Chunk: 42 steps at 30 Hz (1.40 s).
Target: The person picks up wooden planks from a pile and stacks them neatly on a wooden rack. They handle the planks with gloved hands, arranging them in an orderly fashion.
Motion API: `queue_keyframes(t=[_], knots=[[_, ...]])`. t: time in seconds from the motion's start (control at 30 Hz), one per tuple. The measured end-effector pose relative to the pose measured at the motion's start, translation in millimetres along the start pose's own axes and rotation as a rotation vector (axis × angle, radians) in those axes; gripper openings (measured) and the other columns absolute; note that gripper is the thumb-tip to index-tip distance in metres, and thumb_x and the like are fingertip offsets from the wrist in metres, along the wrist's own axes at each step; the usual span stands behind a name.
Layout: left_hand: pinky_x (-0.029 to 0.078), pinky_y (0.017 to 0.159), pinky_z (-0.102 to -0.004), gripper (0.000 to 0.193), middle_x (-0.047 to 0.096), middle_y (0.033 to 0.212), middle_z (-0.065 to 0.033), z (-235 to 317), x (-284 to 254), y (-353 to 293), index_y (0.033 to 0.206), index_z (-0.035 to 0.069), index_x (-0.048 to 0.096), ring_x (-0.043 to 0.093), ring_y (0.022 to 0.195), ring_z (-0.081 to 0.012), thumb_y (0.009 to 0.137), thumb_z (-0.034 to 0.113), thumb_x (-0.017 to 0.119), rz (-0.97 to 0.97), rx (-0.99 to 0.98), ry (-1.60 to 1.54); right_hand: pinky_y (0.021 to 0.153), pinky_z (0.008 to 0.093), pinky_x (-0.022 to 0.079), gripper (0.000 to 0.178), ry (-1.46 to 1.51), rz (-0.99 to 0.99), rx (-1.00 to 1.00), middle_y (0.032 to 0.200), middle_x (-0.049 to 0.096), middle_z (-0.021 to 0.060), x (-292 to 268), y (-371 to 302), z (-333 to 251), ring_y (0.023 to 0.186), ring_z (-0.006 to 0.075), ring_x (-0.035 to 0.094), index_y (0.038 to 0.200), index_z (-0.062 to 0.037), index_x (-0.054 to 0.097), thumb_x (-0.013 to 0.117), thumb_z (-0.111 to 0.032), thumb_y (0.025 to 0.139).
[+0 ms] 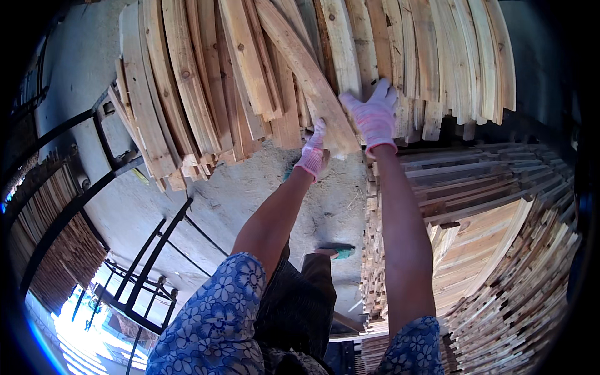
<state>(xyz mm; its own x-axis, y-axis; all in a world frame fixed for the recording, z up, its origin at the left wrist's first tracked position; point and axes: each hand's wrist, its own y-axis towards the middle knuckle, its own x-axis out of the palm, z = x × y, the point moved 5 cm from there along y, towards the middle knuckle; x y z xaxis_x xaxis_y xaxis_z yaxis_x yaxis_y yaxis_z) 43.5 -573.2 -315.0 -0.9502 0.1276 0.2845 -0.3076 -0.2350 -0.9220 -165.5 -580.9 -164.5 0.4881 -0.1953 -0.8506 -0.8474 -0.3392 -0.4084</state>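
Both my hands wear pale pink-and-white knitted gloves. My left hand (314, 150) is closed on the near end of a long wooden plank (307, 78), its thumb along the left edge and its other fingers hidden beneath. That plank lies slantwise over the others, its far end toward the upper left. Just right of it, my right hand (374, 117) rests with fingers spread against the near ends of the stacked planks (431, 56). Nothing is held in it. The pale planks of this wide pile run away from me side by side, with uneven ends.
On the right stand tall stacks of thin wooden strips (519, 300) and a panel of boards (481, 244). Black metal frames (147, 269) stand at the left, near another wood stack (56, 231). Below is the concrete floor (219, 200), with my green shoe (344, 252) on it.
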Motion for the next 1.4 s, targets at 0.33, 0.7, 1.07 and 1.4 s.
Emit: queue_keyframes(t=[0.33,0.7,1.07,1.4], knots=[[0.042,0.104,-0.0519,0.11,0.042,0.149,-0.0074,26.8,30.5,-91.8,0.154,0.017,0.023,0.044,0.135,-0.0246,0.074,0.065,0.081,-0.195,-0.118,-0.015,0.101,0.0521,0.046,0.103,0.197,-0.12,0.005,0.139,0.044,0.0264,-33.6,-33.5,-32.5,0.127,0.0447,0.05,0.144,0.002,0.029,0.082,-0.05,0.074],[0.057,0.086,-0.0341,0.088,0.059,0.128,-0.0153,162.1,-43.9,-231.2,0.147,0.005,0.028,0.063,0.112,-0.0233,0.087,0.041,0.08,0.129,0.092,0.334,0.109,0.0454,0.043,0.111,0.45,-0.401,0.226,0.148,0.043,0.0297,-39.8,-134.8,-93.4,0.135,0.0412,0.049,0.154,0.0013,0.02,0.079,-0.054,0.079],[0.044,0.102,-0.043,0.113,0.052,0.138,-0.0263,194.0,-63.9,-166.4,0.161,0.008,0.007,0.057,0.122,-0.0359,0.084,0.065,0.068,0.217,0.256,1.402,0.112,0.0357,0.04,0.082,1.635,-0.697,0.331,0.146,0.05,0.0084,120.1,-72.9,-13.2,0.133,0.0212,0.048,0.152,-0.0097,0.04,0.068,-0.057,0.091],[0.055,0.091,-0.0384,0.128,0.045,0.143,-0.0303,208.6,-11.3,-161.1,0.158,0.0,0.01,0.057,0.125,-0.0362,0.074,0.074,0.072,0.284,0.181,1.275,0.112,0.034,0.04,0.08,1.62,-0.798,0.238,0.148,0.048,0.0104,86.9,-101.8,-32.8,0.133,0.0213,0.049,0.155,-0.0051,0.031,0.067,-0.045,0.096]])
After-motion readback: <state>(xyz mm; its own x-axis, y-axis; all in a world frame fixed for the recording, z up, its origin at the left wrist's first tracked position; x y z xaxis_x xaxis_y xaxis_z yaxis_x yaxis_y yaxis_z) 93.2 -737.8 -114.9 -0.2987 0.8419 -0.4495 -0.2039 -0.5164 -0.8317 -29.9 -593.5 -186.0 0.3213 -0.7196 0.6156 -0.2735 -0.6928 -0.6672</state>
